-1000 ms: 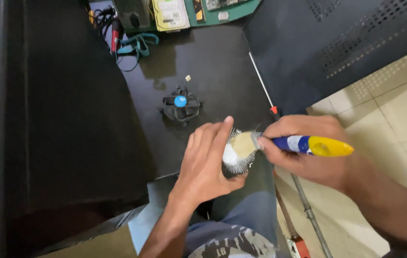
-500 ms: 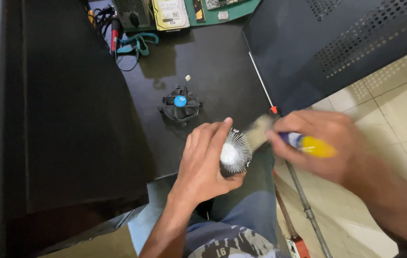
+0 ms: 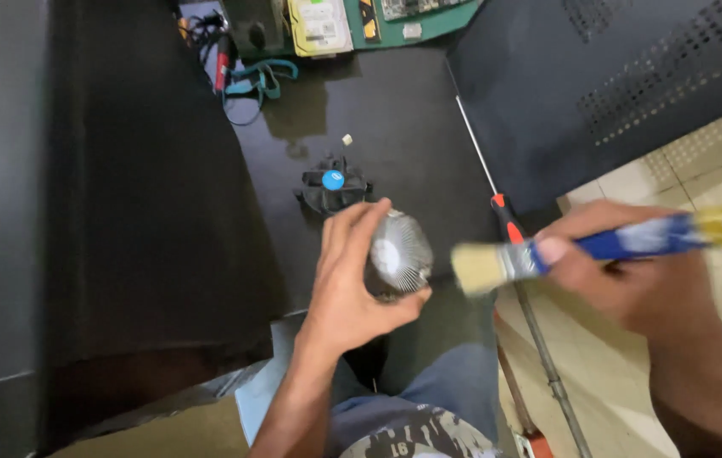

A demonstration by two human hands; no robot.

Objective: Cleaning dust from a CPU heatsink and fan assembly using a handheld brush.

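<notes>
Dark and glossy, the work surface point(image 3: 395, 110) runs away from you, with a black panel along your left side and a perforated dark metal case panel point(image 3: 615, 85) leaning in at the upper right over pale floor tiles. Your left hand point(image 3: 348, 280) is curled around a round, silver finned heatsink point(image 3: 401, 252); the fingers wrap its left side and the thumb props it from below, so the finned face is turned toward your right. You hold it up above the near edge of the surface, over your lap, clear of the tabletop. Your right hand point(image 3: 632, 271) is closed around the blue and yellow handle of a paintbrush point(image 3: 531, 259), gripping it firmly with the thumb pressed along the ferrule. The pale bristles point left and sit just beside the heatsink, with a narrow gap showing between them; the brush is blurred, so I cannot tell more about its tip. Behind the heatsink, a small black fan point(image 3: 333, 188) with a blue centre lies flat on the surface, and a tiny pale piece point(image 3: 347, 139) rests a little beyond it. A long screwdriver point(image 3: 497, 199) with a red and black handle lies along the right edge of the surface. At the far end you have a green circuit board point(image 3: 429, 21), a yellowish boxy part point(image 3: 320, 25) and teal cables point(image 3: 261, 78).
</notes>
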